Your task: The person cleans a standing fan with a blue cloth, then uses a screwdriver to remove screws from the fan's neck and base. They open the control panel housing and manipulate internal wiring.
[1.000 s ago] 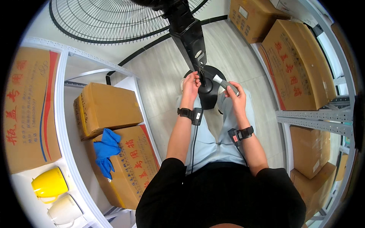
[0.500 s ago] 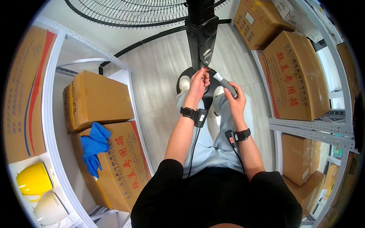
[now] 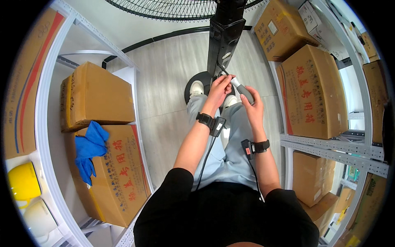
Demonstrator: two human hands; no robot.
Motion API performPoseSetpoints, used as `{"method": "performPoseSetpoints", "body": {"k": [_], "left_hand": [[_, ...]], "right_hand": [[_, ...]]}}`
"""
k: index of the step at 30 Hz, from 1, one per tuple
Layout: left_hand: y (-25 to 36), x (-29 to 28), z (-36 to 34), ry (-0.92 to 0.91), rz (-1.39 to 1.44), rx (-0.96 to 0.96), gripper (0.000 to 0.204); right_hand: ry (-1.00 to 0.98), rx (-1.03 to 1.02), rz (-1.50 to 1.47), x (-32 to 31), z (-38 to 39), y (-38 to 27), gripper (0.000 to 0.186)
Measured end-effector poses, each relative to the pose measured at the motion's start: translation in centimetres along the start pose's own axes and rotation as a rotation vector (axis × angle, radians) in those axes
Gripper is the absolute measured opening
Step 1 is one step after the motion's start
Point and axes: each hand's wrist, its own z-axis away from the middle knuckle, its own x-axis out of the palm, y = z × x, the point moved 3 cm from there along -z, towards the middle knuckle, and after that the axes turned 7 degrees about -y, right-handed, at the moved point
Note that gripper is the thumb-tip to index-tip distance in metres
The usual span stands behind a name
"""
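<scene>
A screwdriver with a grey handle and white collar slants up and left toward the black fan post. Its dark shaft reaches the lower part of the post; whether the tip sits in a screw is too small to tell. My right hand is closed around the handle. Beside it, my left hand has its fingers pinched at the shaft just ahead of the collar. The round black fan base lies under my feet, partly covered by my shoes.
Over the post's top spreads the wire fan guard. Left shelving carries cardboard boxes, a blue cloth, a yellow mug and a pale mug. Another rack with boxes stands close on the right.
My left fingers have moved slightly right and now close at the screwdriver's shaft. The right hand keeps its grip on the handle. The whole view has shifted a little.
</scene>
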Motion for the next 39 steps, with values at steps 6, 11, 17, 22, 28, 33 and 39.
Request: {"method": "performPoseSetpoints", "body": {"k": [6, 11, 17, 22, 28, 33, 39], "left_hand": [[-0.2, -1.1, -0.1, 0.027, -0.001, -0.003, 0.024], [-0.3, -0.5, -0.2, 0.01, 0.033, -0.008, 0.026], [0.0, -1.1, -0.1, -0.001, 0.028, 0.008, 0.025], [-0.1, -1.0, -0.1, 0.038, 0.026, 0.009, 0.024], [-0.2, -1.1, -0.4, 0.096, -0.01, 0.044, 0.02], [-0.3, -1.8, -0.5, 0.046, 0.022, 0.076, 0.02], [-0.3, -0.9, -0.5, 0.052, 0.052, 0.046, 0.021]], "right_hand": [[-0.242, 0.767, -0.778, 0.0, 0.5, -0.1, 0.044], [-0.102, 0.22, -0.153, -0.9, -0.6, -1.2, 0.042], [-0.015, 0.168, -0.113, 0.3, 0.0, -1.2, 0.03], [-0.24, 0.617, -0.543, -0.7, 0.3, 0.8, 0.03], [0.025, -0.009, 0.039, 0.0, 0.7, -0.8, 0.031], [-0.171, 0.675, -0.752, -0.3, 1.5, 1.3, 0.03], [0.006, 0.28, -0.339, 0.0, 1.4, -0.6, 0.033]]}}
